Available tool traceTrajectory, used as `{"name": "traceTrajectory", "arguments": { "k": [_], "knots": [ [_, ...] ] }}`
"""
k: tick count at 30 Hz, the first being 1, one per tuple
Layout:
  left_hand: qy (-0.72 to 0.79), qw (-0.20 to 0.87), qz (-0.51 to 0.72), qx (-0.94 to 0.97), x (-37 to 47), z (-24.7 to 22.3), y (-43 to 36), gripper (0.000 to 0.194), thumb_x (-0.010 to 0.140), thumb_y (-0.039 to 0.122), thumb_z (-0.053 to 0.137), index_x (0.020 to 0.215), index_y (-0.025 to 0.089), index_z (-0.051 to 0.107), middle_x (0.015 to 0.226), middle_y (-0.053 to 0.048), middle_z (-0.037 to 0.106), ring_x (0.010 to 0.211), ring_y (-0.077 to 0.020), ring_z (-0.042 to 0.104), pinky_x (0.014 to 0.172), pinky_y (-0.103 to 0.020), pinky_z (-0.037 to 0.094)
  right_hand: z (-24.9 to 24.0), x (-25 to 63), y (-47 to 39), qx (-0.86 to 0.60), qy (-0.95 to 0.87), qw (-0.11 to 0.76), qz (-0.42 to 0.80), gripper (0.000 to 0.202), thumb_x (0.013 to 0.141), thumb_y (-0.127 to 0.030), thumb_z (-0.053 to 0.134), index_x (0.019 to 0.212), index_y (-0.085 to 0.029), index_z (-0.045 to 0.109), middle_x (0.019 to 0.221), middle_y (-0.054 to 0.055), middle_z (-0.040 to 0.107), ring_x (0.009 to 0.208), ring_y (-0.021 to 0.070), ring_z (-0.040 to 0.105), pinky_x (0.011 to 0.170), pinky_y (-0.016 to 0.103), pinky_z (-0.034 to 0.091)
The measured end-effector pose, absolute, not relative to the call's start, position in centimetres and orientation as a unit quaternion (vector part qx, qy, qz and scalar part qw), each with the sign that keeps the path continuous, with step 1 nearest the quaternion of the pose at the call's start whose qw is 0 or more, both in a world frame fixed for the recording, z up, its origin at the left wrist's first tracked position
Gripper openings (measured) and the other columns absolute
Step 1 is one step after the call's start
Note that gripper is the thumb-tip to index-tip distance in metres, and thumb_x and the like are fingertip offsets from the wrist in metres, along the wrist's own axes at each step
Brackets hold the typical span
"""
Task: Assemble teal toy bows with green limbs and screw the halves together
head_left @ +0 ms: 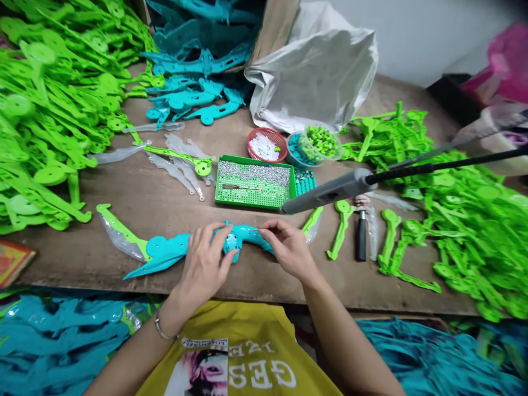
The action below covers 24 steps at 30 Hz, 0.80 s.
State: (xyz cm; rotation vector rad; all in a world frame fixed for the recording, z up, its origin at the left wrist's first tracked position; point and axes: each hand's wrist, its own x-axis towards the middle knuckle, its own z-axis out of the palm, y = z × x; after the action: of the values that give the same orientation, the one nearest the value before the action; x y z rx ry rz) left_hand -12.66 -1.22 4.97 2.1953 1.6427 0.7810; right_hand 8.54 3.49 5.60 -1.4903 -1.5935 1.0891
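Observation:
A blue plastic toy bow (167, 250) lies across the table in front of me. Green limbs with clear plastic pieces extend from both its ends. My left hand (206, 261) grips the bow's middle, fingers over the top and thumb near the round centre. Close to the bow's right half, thumb and forefinger of my right hand (289, 247) are pinched together; whatever is between them is too small to make out. A grey electric screwdriver (330, 192) hangs at a slant just beyond my right hand. Behind the bow sits a green tray (256, 206) of small metal screws (253, 171).
Piles of green parts (49, 121) rise at left and right. Blue parts (198, 99) lie at the back beside a white sack (313, 66). A red basket (267, 132) holds white pieces. A black-handled tool (361, 236) lies to the right, among loose green limbs.

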Motion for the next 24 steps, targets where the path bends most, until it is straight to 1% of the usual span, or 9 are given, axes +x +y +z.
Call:
{"name": "traceTrajectory", "arguments": {
  "k": [2, 5, 7, 9, 14, 17, 20, 22, 24],
  "knots": [
    [0.550, 0.155, 0.285, 0.769, -11.6, 5.7, -0.5, 0.033, 0.097, 0.031, 0.054, 0.127, 0.019, 0.055, 0.117, -0.011, 0.063, 0.108, -0.0250, 0.057, 0.091, -0.040, 0.044, 6.0, 8.2, 3.1, -0.563, -0.621, 0.345, 0.422, 0.016, 0.087, -0.038, 0.064, 0.085, -0.022, 0.067, 0.080, 0.003, 0.069, 0.076, 0.0177, 0.064, 0.072, 0.032, 0.051],
    [0.533, 0.140, 0.286, 0.784, -10.4, 6.1, 0.4, 0.016, 0.099, 0.031, 0.051, 0.102, 0.019, 0.063, 0.095, -0.005, 0.068, 0.093, -0.0214, 0.059, 0.084, -0.036, 0.041, 6.6, 7.8, 2.6, -0.538, -0.642, 0.353, 0.417, 0.014, 0.088, -0.036, 0.065, 0.083, -0.024, 0.068, 0.083, 0.003, 0.069, 0.080, 0.0185, 0.064, 0.076, 0.033, 0.052],
    [0.526, 0.136, 0.293, 0.787, -9.9, 5.9, 0.7, 0.019, 0.100, 0.028, 0.048, 0.090, 0.020, 0.062, 0.086, -0.003, 0.067, 0.087, -0.0195, 0.059, 0.083, -0.035, 0.039, 6.7, 7.7, 2.3, -0.534, -0.636, 0.367, 0.419, 0.012, 0.086, -0.035, 0.067, 0.081, -0.024, 0.068, 0.082, 0.003, 0.070, 0.080, 0.0185, 0.065, 0.077, 0.033, 0.053],
    [0.523, 0.136, 0.305, 0.784, -9.4, 5.5, 0.7, 0.021, 0.101, 0.025, 0.046, 0.087, 0.018, 0.060, 0.084, -0.003, 0.067, 0.084, -0.0190, 0.059, 0.083, -0.035, 0.038, 6.4, 7.7, 1.9, -0.548, -0.611, 0.385, 0.423, 0.011, 0.082, -0.034, 0.071, 0.080, -0.023, 0.068, 0.079, 0.002, 0.071, 0.076, 0.0177, 0.066, 0.075, 0.032, 0.054],
    [0.517, 0.157, 0.329, 0.775, -8.5, 4.6, 0.2, 0.019, 0.101, 0.020, 0.043, 0.095, 0.017, 0.061, 0.090, -0.004, 0.070, 0.086, -0.0181, 0.062, 0.085, -0.034, 0.040, 5.3, 7.9, 1.0, -0.578, -0.564, 0.423, 0.410, 0.018, 0.077, -0.035, 0.076, 0.088, -0.024, 0.068, 0.081, 0.002, 0.074, 0.074, 0.0176, 0.068, 0.074, 0.032, 0.055],
    [0.514, 0.156, 0.322, 0.780, -9.1, 4.6, 0.2, 0.021, 0.101, 0.022, 0.044, 0.114, 0.017, 0.060, 0.102, -0.006, 0.071, 0.095, -0.0203, 0.063, 0.090, -0.036, 0.042, 5.4, 8.7, 0.8, -0.601, -0.581, 0.414, 0.360, 0.013, 0.080, -0.035, 0.073, 0.087, -0.024, 0.069, 0.082, 0.002, 0.074, 0.075, 0.0182, 0.069, 0.075, 0.033, 0.055],
    [0.522, 0.152, 0.273, 0.794, -10.7, 4.9, 0.1, 0.044, 0.097, 0.029, 0.053, 0.137, 0.015, 0.048, 0.124, -0.014, 0.064, 0.117, -0.0273, 0.056, 0.101, -0.044, 0.041, 5.7, 9.9, 1.1, -0.649, -0.585, 0.392, 0.288, 0.010, 0.083, -0.033, 0.068, 0.085, -0.024, 0.070, 0.081, 0.002, 0.075, 0.075, 0.0196, 0.070, 0.075, 0.034, 0.055],
    [0.527, 0.154, 0.230, 0.804, -12.0, 4.9, 0.1, 0.064, 0.090, 0.041, 0.063, 0.145, 0.016, 0.041, 0.137, -0.017, 0.056, 0.128, -0.0329, 0.049, 0.109, -0.052, 0.036, 5.7, 10.4, 1.4, -0.671, -0.585, 0.374, 0.259, 0.010, 0.082, -0.034, 0.067, 0.083, -0.024, 0.070, 0.080, 0.003, 0.075, 0.074, 0.0206, 0.070, 0.073, 0.034, 0.055],
    [0.532, 0.158, 0.187, 0.811, -12.8, 4.7, 0.1, 0.082, 0.083, 0.052, 0.069, 0.148, 0.015, 0.037, 0.143, -0.019, 0.051, 0.132, -0.0367, 0.045, 0.112, -0.058, 0.031, 5.4, 10.6, 1.6, -0.679, -0.593, 0.356, 0.246, 0.010, 0.082, -0.035, 0.066, 0.082, -0.025, 0.069, 0.078, 0.003, 0.075, 0.073, 0.0208, 0.070, 0.073, 0.034, 0.055]
  ]
}}
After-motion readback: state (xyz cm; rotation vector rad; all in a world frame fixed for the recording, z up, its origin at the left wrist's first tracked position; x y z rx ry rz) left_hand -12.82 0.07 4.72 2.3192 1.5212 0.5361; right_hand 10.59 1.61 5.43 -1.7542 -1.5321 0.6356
